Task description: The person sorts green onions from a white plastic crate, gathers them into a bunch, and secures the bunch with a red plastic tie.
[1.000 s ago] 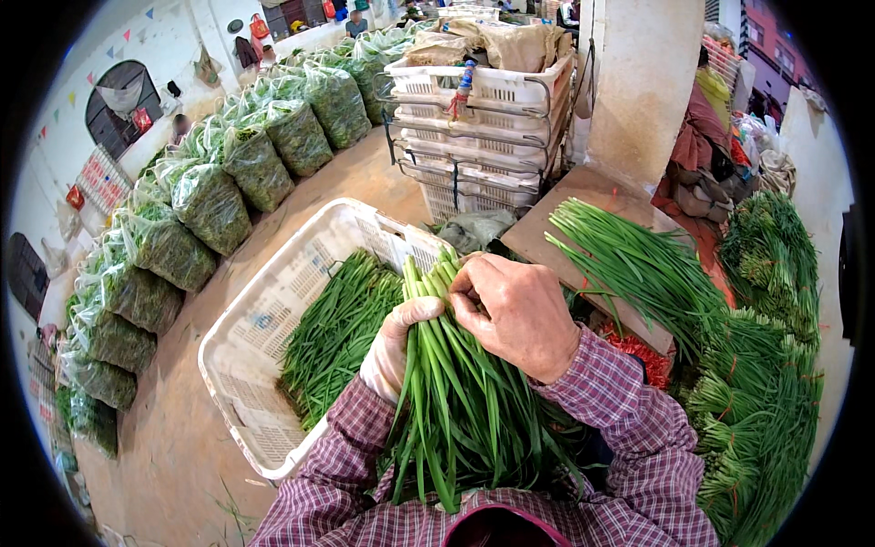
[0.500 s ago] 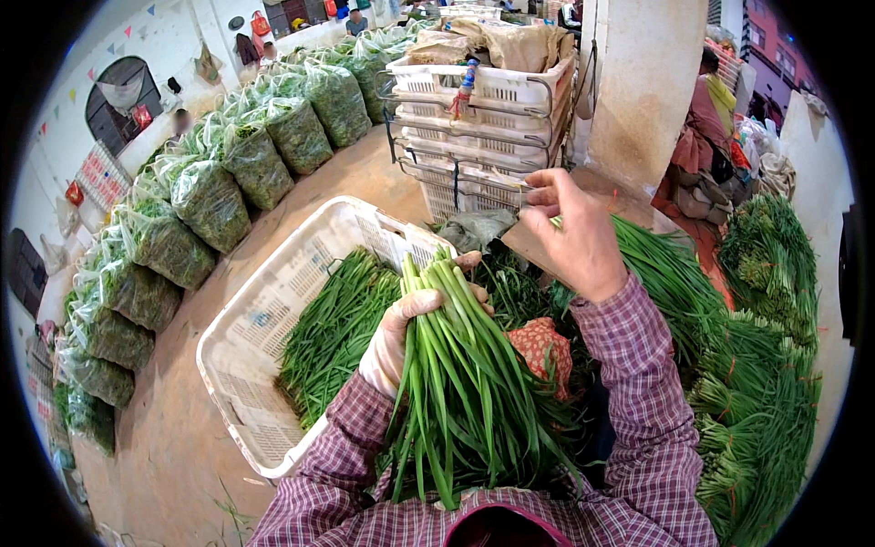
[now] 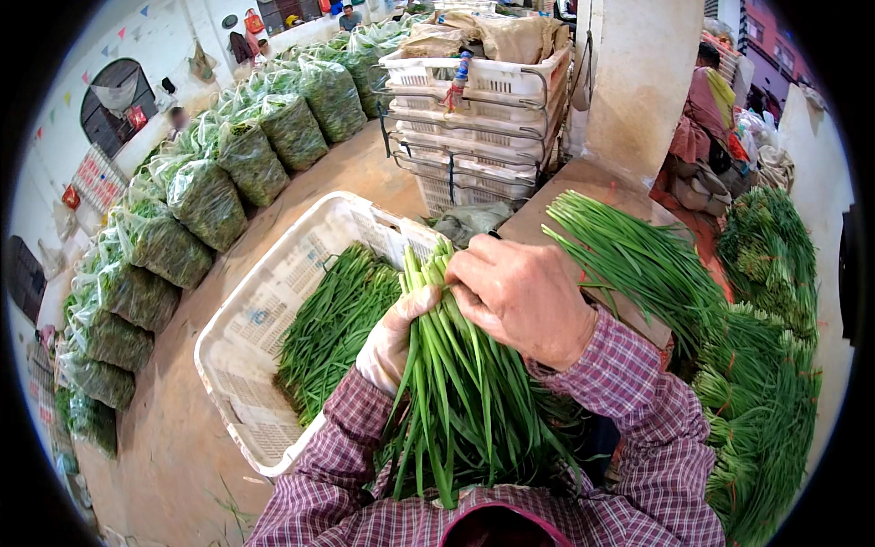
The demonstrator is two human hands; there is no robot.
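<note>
My left hand, in a pale glove, is closed round a bunch of long green leafy stalks that look like garlic chives. Their pale stalk ends point up and away, while the leaves fan down over my lap. At the right side of the stalk ends, my bare right hand has its fingers curled in a pinch on the bunch; its fingertips are partly hidden. Just left of my left hand, a white plastic crate holds more of the same greens.
Beyond the crate stand stacked white baskets, with a pillar beside them. Loose greens lie on a brown board at right, near tied bundles. Filled plastic bags line the left; other people are in the background.
My right hand has come down and left from above the board onto the stalk ends. The left hand keeps its hold on the bunch, nearly in the same place.
</note>
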